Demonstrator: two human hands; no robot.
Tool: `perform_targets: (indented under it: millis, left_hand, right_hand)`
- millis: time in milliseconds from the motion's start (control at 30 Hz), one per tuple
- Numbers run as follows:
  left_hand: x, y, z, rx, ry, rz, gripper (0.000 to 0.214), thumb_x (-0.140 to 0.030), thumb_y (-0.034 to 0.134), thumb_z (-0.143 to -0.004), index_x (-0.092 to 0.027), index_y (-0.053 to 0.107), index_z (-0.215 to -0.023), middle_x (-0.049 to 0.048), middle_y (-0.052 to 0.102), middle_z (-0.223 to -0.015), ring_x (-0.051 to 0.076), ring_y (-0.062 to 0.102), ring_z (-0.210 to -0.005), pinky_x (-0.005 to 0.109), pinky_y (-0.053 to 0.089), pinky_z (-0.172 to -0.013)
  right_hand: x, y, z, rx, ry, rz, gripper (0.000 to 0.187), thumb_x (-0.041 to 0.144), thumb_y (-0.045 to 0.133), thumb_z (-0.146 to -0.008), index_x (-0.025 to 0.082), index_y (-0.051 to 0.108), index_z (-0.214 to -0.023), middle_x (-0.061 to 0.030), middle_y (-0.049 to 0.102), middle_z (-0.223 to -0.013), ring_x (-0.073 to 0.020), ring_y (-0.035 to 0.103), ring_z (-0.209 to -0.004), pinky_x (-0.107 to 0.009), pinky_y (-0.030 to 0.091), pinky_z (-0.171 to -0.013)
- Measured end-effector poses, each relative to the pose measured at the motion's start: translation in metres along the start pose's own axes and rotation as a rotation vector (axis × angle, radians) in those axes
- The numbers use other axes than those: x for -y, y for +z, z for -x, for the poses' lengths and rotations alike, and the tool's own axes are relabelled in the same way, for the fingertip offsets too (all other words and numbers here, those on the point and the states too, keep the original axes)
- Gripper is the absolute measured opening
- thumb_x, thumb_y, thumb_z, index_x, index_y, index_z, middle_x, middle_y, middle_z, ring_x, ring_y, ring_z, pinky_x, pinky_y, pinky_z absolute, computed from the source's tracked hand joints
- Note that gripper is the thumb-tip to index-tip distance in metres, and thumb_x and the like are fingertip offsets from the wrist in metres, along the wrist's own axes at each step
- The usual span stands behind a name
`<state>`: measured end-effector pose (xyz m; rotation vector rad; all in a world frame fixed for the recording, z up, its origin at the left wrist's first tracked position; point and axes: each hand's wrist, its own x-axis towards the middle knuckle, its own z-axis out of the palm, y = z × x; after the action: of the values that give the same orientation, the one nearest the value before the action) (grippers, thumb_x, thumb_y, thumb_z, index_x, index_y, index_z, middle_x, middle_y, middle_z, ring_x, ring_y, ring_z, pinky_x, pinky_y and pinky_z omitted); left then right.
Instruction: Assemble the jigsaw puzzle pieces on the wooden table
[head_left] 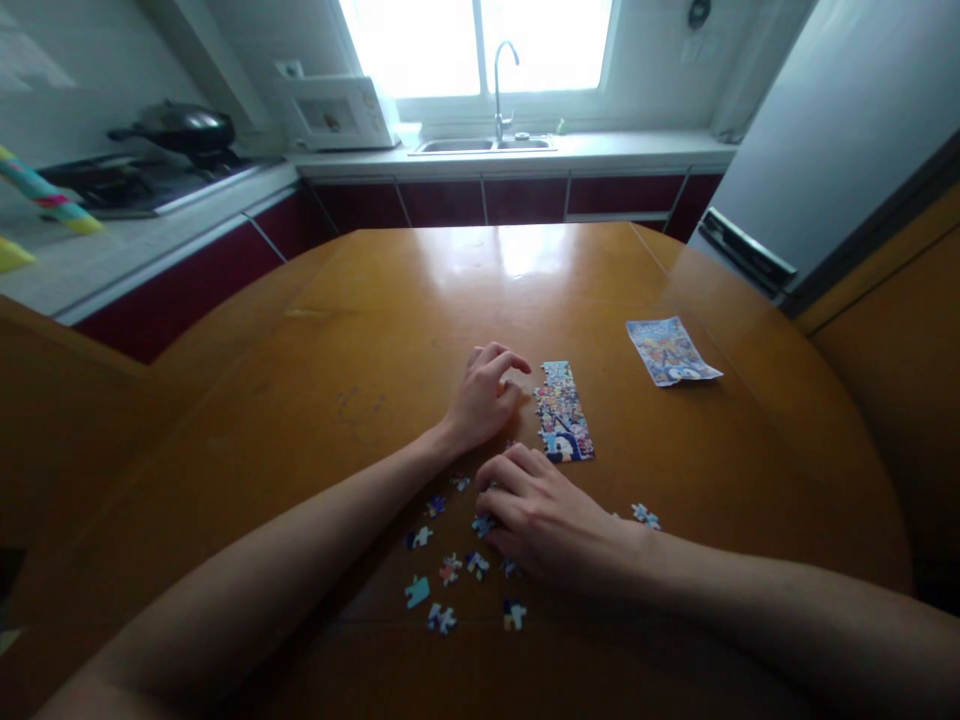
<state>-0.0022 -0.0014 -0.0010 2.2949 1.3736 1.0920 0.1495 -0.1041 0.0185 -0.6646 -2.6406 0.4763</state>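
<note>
A partly built colourful jigsaw strip (pixel 564 410) lies on the round wooden table (pixel 390 330). My left hand (pixel 484 395) rests just left of the strip, fingers curled, fingertips near its upper left edge. My right hand (pixel 536 510) lies palm down below the strip, fingers bent over loose puzzle pieces; what is under them is hidden. Several loose pieces (pixel 450 570) are scattered near my right hand, with one more (pixel 645 516) to its right.
A printed puzzle picture sheet (pixel 671 350) lies at the table's far right. Behind the table run a kitchen counter with a sink and tap (pixel 499 120), a microwave (pixel 337 112) and a pan on a stove (pixel 184 130). A fridge (pixel 817 170) stands at right.
</note>
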Motion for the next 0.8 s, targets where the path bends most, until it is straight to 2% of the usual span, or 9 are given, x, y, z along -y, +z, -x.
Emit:
perform_targets:
  millis: [100,233,367,500,633,800]
  left_hand:
    - [0.000,0.000,0.000,0.001,-0.001,0.009,0.030,0.001,0.050,-0.078,-0.020,0.065,-0.093,0.0039,0.060,-0.098,0.021,0.051,-0.100,0.041,0.043,-0.095]
    - [0.000,0.000,0.000,-0.014,0.009,0.011,0.030,0.001,0.050,-0.077,-0.020,0.066,-0.091,0.0038,0.060,-0.096,0.021,0.051,-0.099,0.040,0.044,-0.093]
    - [0.000,-0.001,0.000,-0.020,0.013,0.007,0.029,0.001,0.051,-0.077,-0.021,0.066,-0.091,0.0035,0.060,-0.096,0.021,0.051,-0.099,0.040,0.045,-0.092]
    - [-0.001,-0.003,0.000,0.033,0.021,-0.007,0.028,-0.001,0.052,-0.080,-0.021,0.067,-0.094,0.0036,0.064,-0.098,0.022,0.052,-0.100,0.040,0.045,-0.094]
    - [0.001,-0.002,0.001,0.120,0.029,-0.007,0.021,-0.008,0.056,-0.086,-0.021,0.066,-0.099,0.0035,0.068,-0.098,0.022,0.052,-0.100,0.041,0.046,-0.093]
    - [0.004,0.001,0.003,0.156,0.086,-0.014,0.017,-0.014,0.059,-0.089,-0.023,0.067,-0.101,0.0028,0.071,-0.101,0.023,0.053,-0.102,0.042,0.047,-0.093]
  right_hand:
    - [-0.002,0.000,0.000,-0.036,-0.011,-0.029,0.007,0.020,0.062,-0.091,0.015,0.065,-0.095,-0.0092,0.063,-0.108,-0.0229,0.049,-0.102,-0.038,0.046,-0.094]
    - [-0.016,-0.005,0.000,-0.159,0.015,-0.070,0.007,0.019,0.064,-0.089,0.017,0.064,-0.095,-0.0080,0.063,-0.109,-0.0225,0.049,-0.105,-0.038,0.045,-0.096]
    - [-0.050,-0.020,0.001,-0.315,0.128,-0.082,0.009,0.016,0.063,-0.088,0.019,0.064,-0.097,-0.0076,0.062,-0.106,-0.0240,0.049,-0.108,-0.041,0.044,-0.097]
    - [-0.094,-0.032,0.003,-0.425,0.278,-0.048,0.011,0.018,0.068,-0.085,0.018,0.066,-0.096,-0.0090,0.061,-0.106,-0.0252,0.050,-0.106,-0.042,0.044,-0.095]
    - [-0.120,-0.031,0.004,-0.436,0.403,-0.019,0.008,0.019,0.069,-0.084,0.018,0.069,-0.092,-0.0092,0.062,-0.101,-0.0253,0.051,-0.102,-0.043,0.044,-0.093]
    - [-0.124,-0.028,0.004,-0.417,0.420,-0.031,0.010,0.022,0.067,-0.085,0.018,0.073,-0.092,-0.0087,0.062,-0.098,-0.0247,0.051,-0.100,-0.042,0.044,-0.092]
